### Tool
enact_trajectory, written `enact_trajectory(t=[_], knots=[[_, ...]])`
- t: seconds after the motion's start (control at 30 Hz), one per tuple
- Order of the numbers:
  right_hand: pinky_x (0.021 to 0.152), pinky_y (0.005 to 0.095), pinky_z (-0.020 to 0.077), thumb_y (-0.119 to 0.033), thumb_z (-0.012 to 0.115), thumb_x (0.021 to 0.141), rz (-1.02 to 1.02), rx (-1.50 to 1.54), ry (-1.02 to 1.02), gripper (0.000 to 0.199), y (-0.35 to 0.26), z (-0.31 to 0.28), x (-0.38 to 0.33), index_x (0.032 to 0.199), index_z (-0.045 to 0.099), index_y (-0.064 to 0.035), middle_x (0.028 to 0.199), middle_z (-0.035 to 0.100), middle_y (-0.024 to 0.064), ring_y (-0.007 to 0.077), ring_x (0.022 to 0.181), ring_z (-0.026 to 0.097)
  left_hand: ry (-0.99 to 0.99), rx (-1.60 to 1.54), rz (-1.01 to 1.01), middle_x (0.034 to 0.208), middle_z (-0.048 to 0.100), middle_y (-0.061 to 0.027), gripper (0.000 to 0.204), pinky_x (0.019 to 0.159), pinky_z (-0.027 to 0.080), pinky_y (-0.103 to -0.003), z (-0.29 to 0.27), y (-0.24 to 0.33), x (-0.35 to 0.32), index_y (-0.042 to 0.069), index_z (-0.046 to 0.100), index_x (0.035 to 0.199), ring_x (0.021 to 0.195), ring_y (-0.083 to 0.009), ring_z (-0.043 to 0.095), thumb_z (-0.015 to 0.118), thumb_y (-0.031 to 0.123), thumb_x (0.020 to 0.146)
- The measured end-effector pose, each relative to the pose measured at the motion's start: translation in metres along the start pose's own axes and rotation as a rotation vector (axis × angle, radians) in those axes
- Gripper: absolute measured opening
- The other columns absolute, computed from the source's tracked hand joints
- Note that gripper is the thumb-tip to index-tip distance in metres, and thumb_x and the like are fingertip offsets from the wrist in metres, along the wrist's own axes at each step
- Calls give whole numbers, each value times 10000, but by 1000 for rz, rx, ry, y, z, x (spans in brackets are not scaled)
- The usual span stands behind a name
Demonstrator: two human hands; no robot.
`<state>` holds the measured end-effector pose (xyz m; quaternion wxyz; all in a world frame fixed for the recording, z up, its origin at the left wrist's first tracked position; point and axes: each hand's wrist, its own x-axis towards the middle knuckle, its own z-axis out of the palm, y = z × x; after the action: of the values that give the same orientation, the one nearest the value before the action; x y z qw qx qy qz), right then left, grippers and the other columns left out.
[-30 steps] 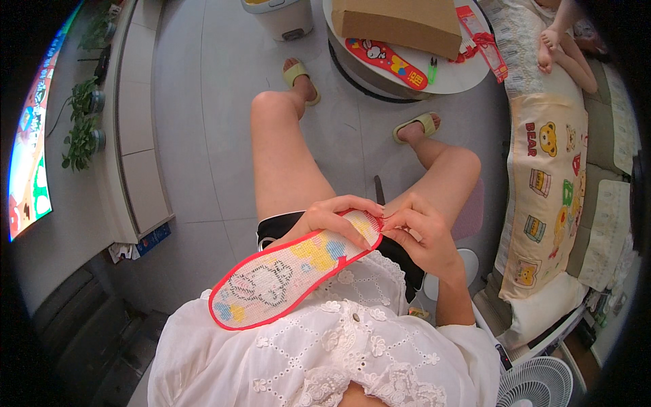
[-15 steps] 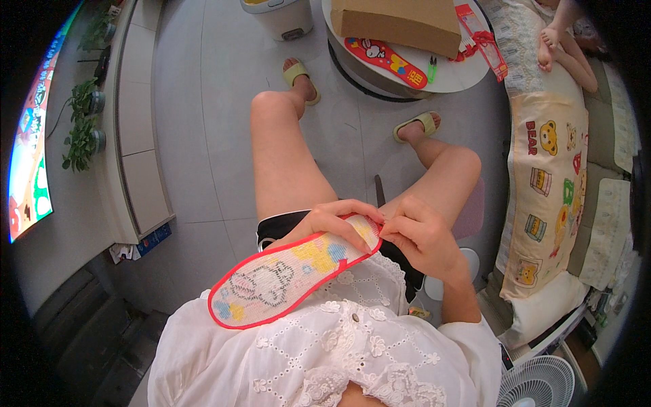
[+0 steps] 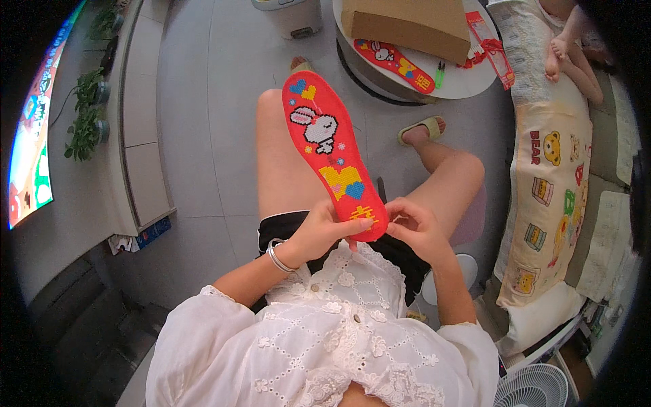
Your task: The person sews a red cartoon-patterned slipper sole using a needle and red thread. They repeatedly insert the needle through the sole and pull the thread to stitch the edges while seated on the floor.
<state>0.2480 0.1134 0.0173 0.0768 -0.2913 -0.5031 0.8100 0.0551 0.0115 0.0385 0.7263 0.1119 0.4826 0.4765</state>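
Note:
A red embroidered insole (image 3: pixel 344 157) with a white rabbit, hearts and yellow stitching stands out in front of me, toe end away and patterned face up. My left hand (image 3: pixel 327 229) grips its heel end, thumb on top and fingers underneath. At the right edge of the heel, my right hand (image 3: pixel 418 229) is closed in a pinch, thumb and forefinger together. Whatever sits between those fingertips is too small to make out. A matching red insole (image 3: pixel 386 60) lies on the round white table (image 3: pixel 475 83), partly beneath a cardboard box (image 3: pixel 405 28).
Green-handled snips (image 3: pixel 439 74) and a red-edged packet (image 3: pixel 494 57) are on the table. Beyond my knees stands a grey bin (image 3: pixel 290 19). A sofa with a bear-print cover (image 3: pixel 542 197) runs along the right, another person's feet (image 3: pixel 557 51) on it. A white fan (image 3: pixel 532 388) is at lower right.
The insole has been flipped from its pale, stitched back to its red patterned face and swung to point away from me. My left hand has shifted to grip the heel.

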Motion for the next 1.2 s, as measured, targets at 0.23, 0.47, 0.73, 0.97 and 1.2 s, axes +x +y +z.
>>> enact_trajectory(t=[0.23, 0.47, 0.73, 0.97, 1.2], knots=[[691, 218, 456, 14, 573, 873, -144, -124, 354, 245, -9, 21, -7, 1112, 578, -39, 1002, 606, 57, 102, 856, 577, 158, -72, 55, 1011, 656, -81, 278, 737, 522, -266, 3, -5, 2, 1, 576, 1075, 862, -139, 643, 686, 110, 844], [578, 287, 416, 22, 706, 726, -589, -797, 475, 212, -10, 37, 6, 913, 656, -64, 896, 582, 71, 196, 703, 514, 167, 29, 86, 999, 655, -51, 281, 759, 496, -242, -1, -9, 0, 9, 602, 1055, 866, -108, 623, 714, 117, 820], [555, 272, 448, -14, 592, 888, -570, -235, 605, 43, -12, 64, -12, 905, 553, -22, 844, 609, 92, 140, 622, 558, 346, 148, 278, 943, 666, -43, 190, 725, 496, -268, -7, -14, 2, 7, 624, 980, 849, -123, 632, 699, 86, 825], [597, 265, 458, -36, 600, 883, -303, -642, 1023, 47, -22, -11, -54, 907, 574, -5, 761, 611, 79, 140, 637, 580, 541, 388, 500, 876, 678, -33, 134, 717, 497, -265, -22, -4, 5, -8, 653, 925, 801, -124, 639, 700, 69, 825], [595, 286, 454, 18, 669, 777, -407, -842, 785, 83, -33, 27, -9, 848, 645, -17, 829, 596, 99, 196, 680, 582, 479, 274, 444, 878, 670, -34, 145, 708, 490, -276, -12, -9, 6, 4, 635, 927, 800, -131, 632, 703, 82, 826]])
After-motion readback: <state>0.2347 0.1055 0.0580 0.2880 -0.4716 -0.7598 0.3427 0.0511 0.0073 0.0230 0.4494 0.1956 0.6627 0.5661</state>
